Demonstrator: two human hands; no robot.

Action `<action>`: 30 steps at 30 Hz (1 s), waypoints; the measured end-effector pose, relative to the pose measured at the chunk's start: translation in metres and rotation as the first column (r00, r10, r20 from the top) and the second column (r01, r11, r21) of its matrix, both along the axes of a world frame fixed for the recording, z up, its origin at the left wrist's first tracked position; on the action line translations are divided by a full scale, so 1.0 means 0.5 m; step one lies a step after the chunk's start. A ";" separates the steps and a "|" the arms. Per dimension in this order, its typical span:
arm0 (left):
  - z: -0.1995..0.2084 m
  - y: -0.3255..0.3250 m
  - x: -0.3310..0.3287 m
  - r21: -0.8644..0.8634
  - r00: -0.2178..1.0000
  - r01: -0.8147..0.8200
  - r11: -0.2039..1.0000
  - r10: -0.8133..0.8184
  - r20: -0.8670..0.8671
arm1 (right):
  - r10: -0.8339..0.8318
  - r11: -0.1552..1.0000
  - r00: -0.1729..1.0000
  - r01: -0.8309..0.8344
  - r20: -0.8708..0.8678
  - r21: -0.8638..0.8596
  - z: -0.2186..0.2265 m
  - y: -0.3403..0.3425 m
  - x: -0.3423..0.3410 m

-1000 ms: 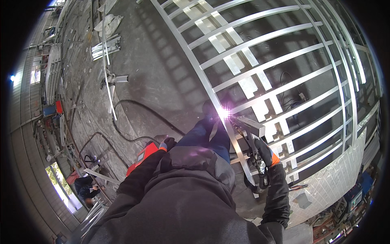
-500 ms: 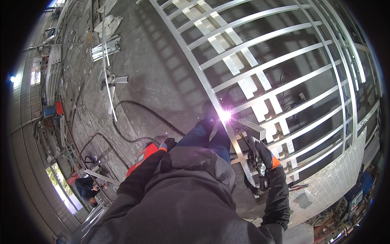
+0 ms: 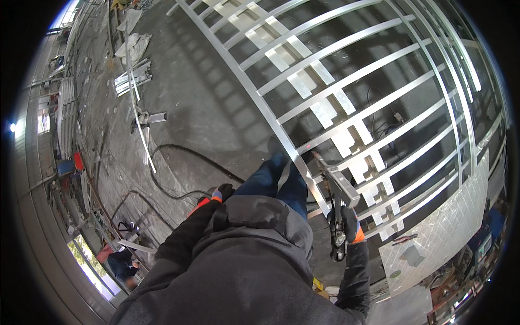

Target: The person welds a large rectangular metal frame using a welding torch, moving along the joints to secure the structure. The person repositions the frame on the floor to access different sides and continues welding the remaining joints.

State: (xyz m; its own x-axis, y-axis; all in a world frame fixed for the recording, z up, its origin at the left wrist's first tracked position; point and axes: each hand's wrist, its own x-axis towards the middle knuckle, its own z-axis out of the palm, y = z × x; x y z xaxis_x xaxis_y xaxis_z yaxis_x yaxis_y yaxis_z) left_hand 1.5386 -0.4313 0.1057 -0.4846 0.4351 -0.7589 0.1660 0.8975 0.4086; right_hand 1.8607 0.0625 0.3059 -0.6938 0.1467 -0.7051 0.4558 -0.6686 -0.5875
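Silver grid [image 3: 278, 127], one in number, is filling the upper right of the frame, with at least eight crossbars [image 3: 292, 112] running off its long rail. Right of centre, one gloved right hand [image 3: 350, 223] is gripping one torch [image 3: 342, 187], its tip pointing toward one small red spot of light [image 3: 309, 146] on the grid. One gloved left hand [image 3: 222, 192] is resting curled near the centre; I cannot tell whether it is holding anything. One red case [image 3: 199, 206] is showing partly beside that wrist. Two notched pale strips [image 3: 324, 112] are lying beneath the grid. At lower right, one pair of pliers [image 3: 405, 238] is lying on one pale board [image 3: 433, 233]. One co-worker [image 3: 120, 265] is appearing at lower left; one white bag [image 3: 133, 47] is sitting at upper left.
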 end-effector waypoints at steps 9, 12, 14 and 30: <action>-0.016 0.036 -0.092 -0.098 0.770 -0.547 0.832 0.546 0.330 | -0.711 0.693 0.700 0.680 0.071 0.239 -0.016 -0.270 0.008; -0.040 0.021 -0.124 0.117 0.918 -0.364 0.924 0.335 0.212 | -0.779 0.622 0.627 0.777 -0.028 0.092 -0.014 -0.300 -0.041; -0.056 0.012 -0.143 0.217 0.903 -0.393 0.894 0.331 0.273 | -0.784 0.618 0.619 0.785 -0.041 0.039 -0.004 -0.298 -0.067; -0.095 -0.046 -0.186 0.277 0.911 0.364 0.890 -0.277 -0.305 | -0.340 0.926 0.940 0.332 0.014 0.180 0.217 0.087 -0.286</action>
State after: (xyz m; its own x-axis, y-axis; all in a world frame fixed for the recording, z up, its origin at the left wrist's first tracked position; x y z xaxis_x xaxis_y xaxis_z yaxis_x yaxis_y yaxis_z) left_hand 1.4456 -0.4541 0.0582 -0.4311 0.7969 -0.4232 0.5572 0.6040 0.5698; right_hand 1.7178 0.1060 0.4141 -0.5510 0.4878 -0.6771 0.2501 -0.6775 -0.6916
